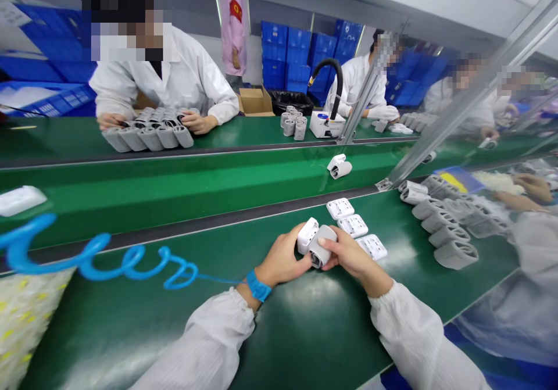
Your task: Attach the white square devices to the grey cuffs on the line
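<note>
"What did the hands have?"

"The left hand (283, 257) curled half closed around a white plastic housing (307, 235), and the right hand (351, 257) gripped a grey ribbed sleeve (321, 247) with its fingers bent, the two parts pressed together between them, apparently to keep them aligned."

"What lay around them?"

"A blue antistatic wrist strap (258, 285) circled the left wrist, its coiled cord (137, 254) trailing toward 9 o'clock, likely for grounding. White rectangular units (352, 225) lay in a row at 1 o'clock on the green conveyor belt (314, 343), with more grey sleeves (449, 238) massed at 2 o'clock, all within easy reach."

"Any writing?"

"Nothing legible."
</note>
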A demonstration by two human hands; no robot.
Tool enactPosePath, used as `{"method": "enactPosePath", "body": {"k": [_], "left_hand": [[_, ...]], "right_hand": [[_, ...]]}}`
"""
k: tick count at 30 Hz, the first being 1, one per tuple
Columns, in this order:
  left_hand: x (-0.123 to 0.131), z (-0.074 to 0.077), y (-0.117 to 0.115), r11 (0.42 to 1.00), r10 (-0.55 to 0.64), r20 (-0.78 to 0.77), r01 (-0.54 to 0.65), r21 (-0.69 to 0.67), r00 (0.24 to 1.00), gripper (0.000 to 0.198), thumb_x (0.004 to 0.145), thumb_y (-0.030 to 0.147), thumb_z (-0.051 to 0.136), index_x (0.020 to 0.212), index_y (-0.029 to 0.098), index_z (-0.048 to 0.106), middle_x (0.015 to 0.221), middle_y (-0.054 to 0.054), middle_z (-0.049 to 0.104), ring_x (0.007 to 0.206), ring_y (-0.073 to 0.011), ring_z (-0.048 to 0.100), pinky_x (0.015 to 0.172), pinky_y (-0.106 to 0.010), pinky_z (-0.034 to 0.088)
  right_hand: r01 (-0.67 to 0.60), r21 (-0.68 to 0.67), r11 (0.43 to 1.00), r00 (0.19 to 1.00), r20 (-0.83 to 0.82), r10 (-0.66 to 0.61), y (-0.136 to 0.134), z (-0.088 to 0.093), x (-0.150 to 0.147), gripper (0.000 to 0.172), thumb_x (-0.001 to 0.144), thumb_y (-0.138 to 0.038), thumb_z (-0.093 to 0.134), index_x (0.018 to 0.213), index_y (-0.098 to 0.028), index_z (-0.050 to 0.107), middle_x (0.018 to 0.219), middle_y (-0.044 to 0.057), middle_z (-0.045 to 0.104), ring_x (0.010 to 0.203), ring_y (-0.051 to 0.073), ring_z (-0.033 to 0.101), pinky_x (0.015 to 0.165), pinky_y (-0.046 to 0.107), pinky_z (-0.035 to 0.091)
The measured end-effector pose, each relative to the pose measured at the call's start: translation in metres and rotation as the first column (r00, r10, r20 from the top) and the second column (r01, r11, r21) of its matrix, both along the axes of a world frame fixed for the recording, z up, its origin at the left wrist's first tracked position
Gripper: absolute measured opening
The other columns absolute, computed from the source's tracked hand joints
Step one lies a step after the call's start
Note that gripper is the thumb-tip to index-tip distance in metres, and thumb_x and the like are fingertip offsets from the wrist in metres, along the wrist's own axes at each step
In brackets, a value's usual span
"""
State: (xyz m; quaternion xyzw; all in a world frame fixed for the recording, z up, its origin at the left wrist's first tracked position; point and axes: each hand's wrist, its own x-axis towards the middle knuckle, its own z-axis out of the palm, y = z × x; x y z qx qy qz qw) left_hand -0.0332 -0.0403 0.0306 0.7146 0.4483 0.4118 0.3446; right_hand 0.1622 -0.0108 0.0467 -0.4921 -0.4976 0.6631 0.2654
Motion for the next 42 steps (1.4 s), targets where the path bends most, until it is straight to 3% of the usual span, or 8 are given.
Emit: {"method": "enactPosePath", "body": {"k": [7,12,17,22,28,34,37,42], "left_hand": [[-0.001,-0.012,0.006,0.995,-0.041,0.074,0.048,-0.089,0.996,0.065,0.071,0.01,0.062,0.134,0.021,0.05,0.121,-0.007,0.067,0.103,-0.0241,0.065,0.089,-0.036,0.051],[-0.001,-0.021,0.015,0.951,0.06,0.477,0.095,-0.295,0.877,0.049,0.066,0.015,0.075,0.112,0.017,0.058,0.108,-0.007,0.068,0.098,-0.0226,0.064,0.085,-0.033,0.05],[0.002,-0.011,0.014,0.819,0.168,0.775,0.352,-0.454,0.61,0.057,0.052,0.021,0.09,0.1,0.015,0.059,0.095,-0.005,0.069,0.081,-0.0182,0.065,0.071,-0.027,0.051],[0.006,-0.005,0.008,0.767,0.237,0.79,0.39,-0.51,0.566,0.062,0.047,0.014,0.092,0.099,0.016,0.059,0.096,-0.006,0.07,0.077,-0.0179,0.067,0.066,-0.027,0.052],[0.01,-0.013,0.006,0.8,0.17,0.769,0.369,-0.472,0.616,0.063,0.049,0.015,0.092,0.103,0.017,0.058,0.099,-0.007,0.07,0.081,-0.019,0.068,0.068,-0.026,0.053],[0.005,-0.021,-0.001,0.858,0.026,0.64,0.311,-0.408,0.768,0.053,0.061,0.015,0.085,0.106,0.019,0.058,0.108,-0.007,0.068,0.09,-0.0188,0.068,0.078,-0.027,0.053],[-0.003,-0.014,-0.009,0.897,-0.066,0.485,0.265,-0.355,0.872,0.044,0.071,0.016,0.077,0.11,0.02,0.059,0.109,-0.007,0.069,0.093,-0.0195,0.068,0.084,-0.03,0.051],[-0.015,-0.003,-0.02,0.983,-0.143,0.031,0.145,-0.116,0.989,0.026,0.079,0.01,0.06,0.102,0.022,0.066,0.094,-0.003,0.071,0.084,-0.0186,0.065,0.075,-0.027,0.046]], "right_hand": [[-0.087,0.053,0.995,0.978,0.192,0.076,-0.004,-0.012,-0.005,0.055,0.083,-0.07,0.06,0.103,-0.022,0.044,0.057,-0.002,0.065,0.041,0.017,0.063,0.033,0.02,0.048],[-0.114,0.062,0.992,0.991,0.074,0.109,-0.005,-0.007,0.0,0.061,0.086,-0.08,0.037,0.104,-0.022,0.044,0.059,-0.001,0.066,0.039,0.016,0.061,0.032,0.02,0.043],[0.068,0.285,0.956,0.997,-0.051,-0.055,0.002,0.003,0.013,0.038,0.085,-0.054,0.062,0.101,-0.019,0.059,0.08,0.004,0.07,0.058,0.014,0.066,0.046,0.022,0.049],[-0.028,0.297,0.954,0.973,-0.21,0.094,0.0,0.0,0.014,0.046,0.078,-0.025,0.073,0.121,-0.025,0.057,0.115,0.006,0.067,0.087,0.017,0.069,0.068,0.027,0.056],[-0.148,0.168,0.975,0.96,-0.212,0.183,0.002,0.0,0.023,0.064,0.07,-0.017,0.079,0.128,-0.025,0.052,0.119,0.008,0.066,0.081,0.017,0.071,0.062,0.025,0.055],[-0.309,0.276,0.91,0.941,-0.051,0.335,0.002,-0.009,0.022,0.063,0.078,-0.02,0.073,0.136,-0.023,0.048,0.128,0.011,0.065,0.107,0.023,0.069,0.088,0.034,0.057],[-0.399,0.415,0.817,0.915,0.131,0.381,-0.005,-0.01,0.021,0.06,0.086,-0.022,0.064,0.143,-0.025,0.045,0.13,0.01,0.065,0.114,0.024,0.066,0.093,0.038,0.056],[-0.572,0.648,0.504,0.818,0.502,0.283,-0.015,-0.005,0.024,0.065,0.088,-0.015,0.055,0.15,-0.027,0.038,0.145,0.01,0.053,0.129,0.029,0.055,0.109,0.049,0.045]]}}
